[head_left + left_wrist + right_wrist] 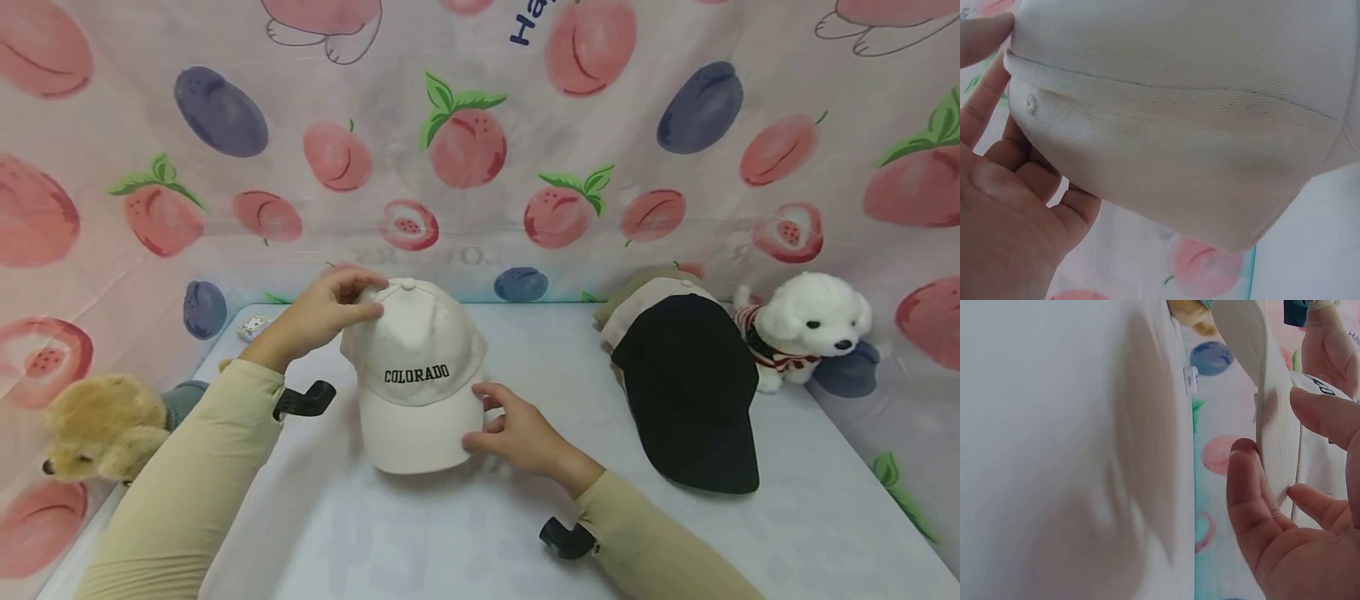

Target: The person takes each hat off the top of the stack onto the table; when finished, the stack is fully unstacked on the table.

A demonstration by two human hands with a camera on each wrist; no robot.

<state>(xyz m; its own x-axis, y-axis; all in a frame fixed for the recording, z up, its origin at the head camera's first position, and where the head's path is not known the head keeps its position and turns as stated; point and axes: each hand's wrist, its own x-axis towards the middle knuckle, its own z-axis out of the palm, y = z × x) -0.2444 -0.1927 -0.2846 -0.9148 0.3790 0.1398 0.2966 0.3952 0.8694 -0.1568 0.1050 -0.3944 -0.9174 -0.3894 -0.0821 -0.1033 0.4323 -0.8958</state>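
Note:
An off-white baseball cap with COLORADO lettered in black on its front is held up over the white table, its brim pointing down toward the person. Near the top button, my left hand pinches the upper left of the crown. My right hand grips the right edge of the brim between thumb and fingers. Seen from the left wrist, crown seams and an eyelet face that camera, and some of the left fingers go behind the fabric. In the right wrist view, the brim sits between thumb and fingers.
On the right, a black cap lies over a cream cap and an olive one. Beside them sits a white plush dog. A tan plush dog and a small patterned item are at left. Fruit-print cloth backs the table.

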